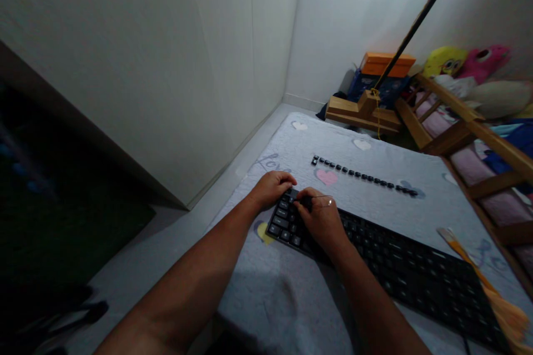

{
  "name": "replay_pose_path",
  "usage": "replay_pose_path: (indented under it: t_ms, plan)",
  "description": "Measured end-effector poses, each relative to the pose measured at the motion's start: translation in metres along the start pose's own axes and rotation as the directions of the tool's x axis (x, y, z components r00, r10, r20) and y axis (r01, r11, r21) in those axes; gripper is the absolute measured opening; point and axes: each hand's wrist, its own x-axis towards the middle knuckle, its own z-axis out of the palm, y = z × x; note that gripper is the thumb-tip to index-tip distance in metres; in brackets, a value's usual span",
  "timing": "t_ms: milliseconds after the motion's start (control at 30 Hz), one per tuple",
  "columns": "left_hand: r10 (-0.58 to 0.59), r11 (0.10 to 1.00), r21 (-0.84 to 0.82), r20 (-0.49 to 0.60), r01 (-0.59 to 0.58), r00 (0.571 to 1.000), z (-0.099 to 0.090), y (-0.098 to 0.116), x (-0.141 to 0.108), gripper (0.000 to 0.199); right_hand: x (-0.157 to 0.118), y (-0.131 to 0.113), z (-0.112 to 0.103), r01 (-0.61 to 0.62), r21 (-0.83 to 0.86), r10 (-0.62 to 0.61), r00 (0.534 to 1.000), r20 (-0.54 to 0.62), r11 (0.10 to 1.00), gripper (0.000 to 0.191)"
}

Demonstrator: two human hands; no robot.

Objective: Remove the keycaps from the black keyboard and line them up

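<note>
indoors, a black keyboard (416,269) lay aslant on a printed cloth (437,211), its upper left corner gripped by the left hand (273,188) of a person at work. the right hand (320,213) sat directly over the keys at that same end, fingers bent in a tight pinch; what the tips held could not be told, though a thin wire (322,196) curved over the knuckles.

a narrow strip of cloth separated the keyboard's left end from the cloth's edge, with a pale cabinet (166,66) standing beyond the floor. past the keyboard's far side, the cloth offered broad open room, crossed by a slanting row of small black keys (364,177), well apart from both hands and near a pink heart print.

to the right, the gap narrowed: a brush (462,248) and an orange cloth (510,316) lay just beside the keyboard's right end, with a wooden rail (478,116) beyond the cloth's right edge.
</note>
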Motion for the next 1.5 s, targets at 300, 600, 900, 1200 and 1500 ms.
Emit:
replay_pose_path:
  t_ms: [300, 600, 900, 1200, 1500]
  plan:
    - [0.012, 1.000, 0.006, 0.015, -0.012, 1.000, -0.001, -0.001, 0.002, 0.023, 0.007, -0.003, -0.005, -0.074, -0.007, 0.074, 0.996, 0.047, 0.997, 0.007]
    - [0.004, 1.000, -0.002, 0.028, -0.004, 1.000, -0.001, -0.002, 0.001, 0.024, 0.013, -0.001, -0.009, -0.118, 0.048, 0.114, 0.991, 0.063, 0.992, 0.006]
    - [-0.008, 0.996, -0.094, 0.078, 0.015, 0.997, -0.007, 0.001, -0.001, 0.024, 0.012, 0.006, -0.009, -0.158, 0.157, 0.152, 0.987, 0.047, 0.975, 0.005]
    - [0.186, 0.981, -0.097, 0.263, -0.165, 0.947, -0.029, 0.010, -0.001, 0.024, 0.011, 0.004, -0.018, -0.130, 0.135, 0.132, 0.991, -0.001, 0.982, 0.004]
    - [0.254, 0.965, 0.020, 0.199, -0.263, 0.947, -0.022, 0.018, -0.002, 0.014, 0.010, 0.004, -0.019, -0.052, 0.171, 0.060, 0.997, -0.041, 0.984, 0.005]
